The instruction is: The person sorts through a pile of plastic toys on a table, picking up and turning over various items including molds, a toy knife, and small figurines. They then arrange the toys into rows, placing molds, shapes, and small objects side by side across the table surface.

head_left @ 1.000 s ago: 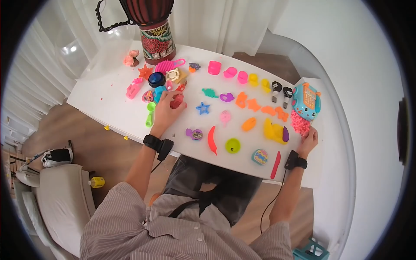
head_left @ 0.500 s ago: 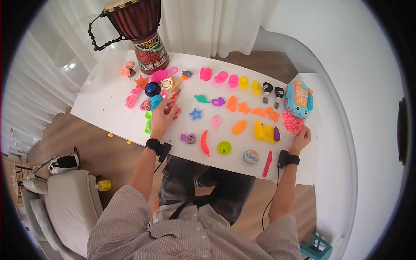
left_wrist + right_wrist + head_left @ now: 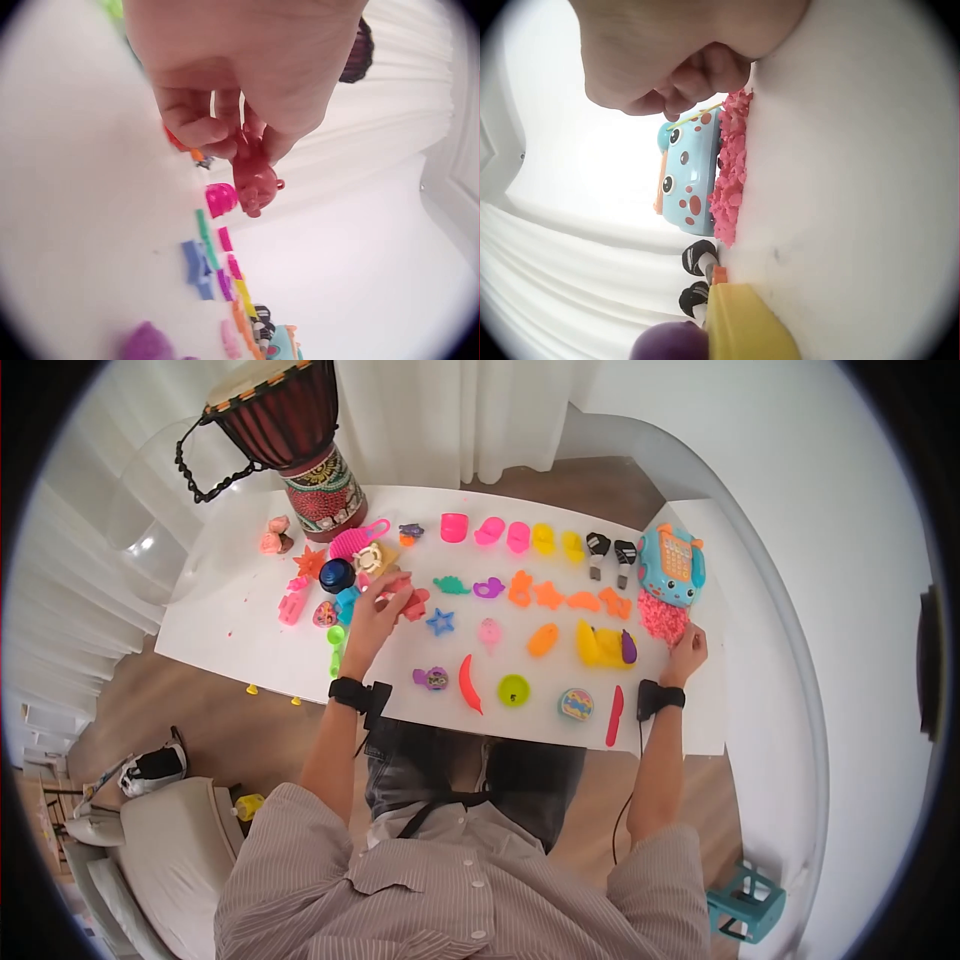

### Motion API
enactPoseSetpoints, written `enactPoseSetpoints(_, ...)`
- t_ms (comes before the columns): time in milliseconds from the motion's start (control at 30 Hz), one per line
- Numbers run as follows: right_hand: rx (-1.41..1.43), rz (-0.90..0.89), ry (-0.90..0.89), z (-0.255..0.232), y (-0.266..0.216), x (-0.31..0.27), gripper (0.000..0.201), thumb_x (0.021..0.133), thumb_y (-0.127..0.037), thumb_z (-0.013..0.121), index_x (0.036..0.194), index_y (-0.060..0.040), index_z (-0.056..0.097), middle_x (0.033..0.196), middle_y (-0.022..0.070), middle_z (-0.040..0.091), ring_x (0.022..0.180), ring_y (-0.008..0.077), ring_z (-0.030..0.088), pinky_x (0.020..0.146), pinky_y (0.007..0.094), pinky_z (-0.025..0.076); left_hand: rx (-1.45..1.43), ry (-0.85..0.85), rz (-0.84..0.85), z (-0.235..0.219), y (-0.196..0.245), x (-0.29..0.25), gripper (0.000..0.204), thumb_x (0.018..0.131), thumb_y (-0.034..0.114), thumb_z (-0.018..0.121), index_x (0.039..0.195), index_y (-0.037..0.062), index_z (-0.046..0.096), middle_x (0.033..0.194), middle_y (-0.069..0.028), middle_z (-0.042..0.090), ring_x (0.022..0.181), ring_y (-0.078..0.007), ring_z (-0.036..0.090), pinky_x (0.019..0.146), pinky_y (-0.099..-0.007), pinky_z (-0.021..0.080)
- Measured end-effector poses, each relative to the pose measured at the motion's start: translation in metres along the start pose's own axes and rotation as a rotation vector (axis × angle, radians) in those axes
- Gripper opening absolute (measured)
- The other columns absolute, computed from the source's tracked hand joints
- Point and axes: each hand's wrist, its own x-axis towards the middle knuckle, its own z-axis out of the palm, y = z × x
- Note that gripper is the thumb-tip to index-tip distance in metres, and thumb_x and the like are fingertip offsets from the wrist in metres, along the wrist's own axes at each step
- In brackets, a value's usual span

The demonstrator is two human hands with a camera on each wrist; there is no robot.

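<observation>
My left hand (image 3: 378, 622) pinches a small red toy figure (image 3: 255, 180) between thumb and fingers. Knob-like bumps stick out of the figure, and the left wrist view has it hanging below the fingertips, beside the table surface. The fingers hide its upper part. To its right on the table lies a blue star shape (image 3: 440, 622). Over at the right end, my right hand (image 3: 688, 653) rests on the table with fingers loosely curled, nothing visible in them. Beside it lies a pile of pink crumbly bits (image 3: 733, 172), against a blue toy telephone (image 3: 690, 169) with eyes.
Pink cups (image 3: 454, 527), orange shapes (image 3: 548, 595), a yellow piece with a purple eggplant (image 3: 629, 647), a red banana-like toy (image 3: 468, 685), a green bowl (image 3: 514, 690) and a red toy knife (image 3: 615, 716) lie about. A tall drum (image 3: 325, 500) stands back left near clustered toys.
The head view has shifted, showing more of the drum. My left hand has moved slightly right with the red toy figure, away from the clustered toys. The right hand stays beside the pink pile.
</observation>
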Motion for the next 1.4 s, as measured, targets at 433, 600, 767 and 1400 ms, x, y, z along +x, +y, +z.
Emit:
enactPoseSetpoints(433,-0.053,0.060,-0.220,-0.003,-0.096,-0.010,0.016,0.102,-0.019,0.063,0.102,-0.0055,0.071,0.072,-0.0049,0.057,0.056,0.0026,0.044,0.049,0.0203,0.032,0.028,-0.349,0.054,0.077,0.043,-0.007,0.040,0.094,0.020,0.079,0.123,0.0007,0.060,0.113,-0.0111,0.075,0.097,-0.0181,0.073,0.084,-0.0318,0.058)
enactPoseSetpoints(600,-0.412,-0.116,-0.955,0.062,-0.189,-0.097,0.049,0.089,-0.011,0.080,0.135,-0.0106,0.063,0.120,0.0012,0.065,0.088,0.0101,0.063,0.077,0.0258,0.051,-0.066,-0.459,0.054,0.082,0.057,-0.001,0.038,0.095,0.017,0.077,0.125,-0.0009,0.062,0.118,-0.0116,0.073,0.100,-0.0194,0.073,0.089,-0.0325,0.058)
enactPoseSetpoints(767,-0.356,-0.388,-1.274,0.140,-0.178,-0.176,0.074,0.083,-0.019,0.085,0.148,-0.0126,0.050,0.131,0.0110,0.063,0.115,0.0270,0.063,0.092,0.0396,0.055,-0.017,-0.444,0.070,0.082,0.068,0.001,0.033,0.095,0.014,0.076,0.122,-0.0010,0.065,0.115,-0.0110,0.073,0.098,-0.0187,0.074,0.088,-0.0322,0.058)
enactPoseSetpoints(1400,-0.526,-0.575,-1.287,0.284,-0.131,-0.197,0.068,0.077,-0.031,0.085,0.134,-0.0041,0.059,0.127,0.0169,0.066,0.113,0.0346,0.066,0.094,0.0415,0.055,-0.023,0.090,0.056,-0.003,-0.036,0.035,0.026,0.106,0.024,0.063,0.117,0.0005,0.067,0.095,-0.0056,0.073,0.080,-0.0127,0.070,0.069,-0.0268,0.056)
